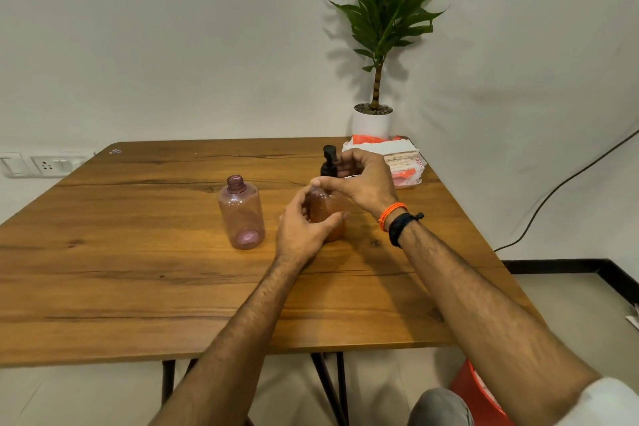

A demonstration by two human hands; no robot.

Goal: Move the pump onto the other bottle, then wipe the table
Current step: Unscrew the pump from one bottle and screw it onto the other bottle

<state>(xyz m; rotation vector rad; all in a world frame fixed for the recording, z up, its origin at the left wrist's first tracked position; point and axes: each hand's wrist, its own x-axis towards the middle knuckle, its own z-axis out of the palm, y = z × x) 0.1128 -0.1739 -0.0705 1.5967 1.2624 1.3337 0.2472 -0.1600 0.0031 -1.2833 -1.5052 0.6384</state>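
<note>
An amber bottle (pixel 326 209) stands on the wooden table (pixel 138 270) with a black pump (pixel 329 159) on its neck. My left hand (pixel 304 228) wraps around the bottle's body. My right hand (pixel 363 180) curls over the bottle's top and grips the pump's collar. To the left stands a pink transparent bottle (pixel 242 214), upright, with an open neck and no cap.
A stack of cloths or packets in white and orange (pixel 397 159) lies at the table's far right corner. Behind it stands a potted plant (pixel 375 45) in a white pot. A wall socket (pixel 52 165) is at the left; a red stool (pixel 480 394) sits beneath the table.
</note>
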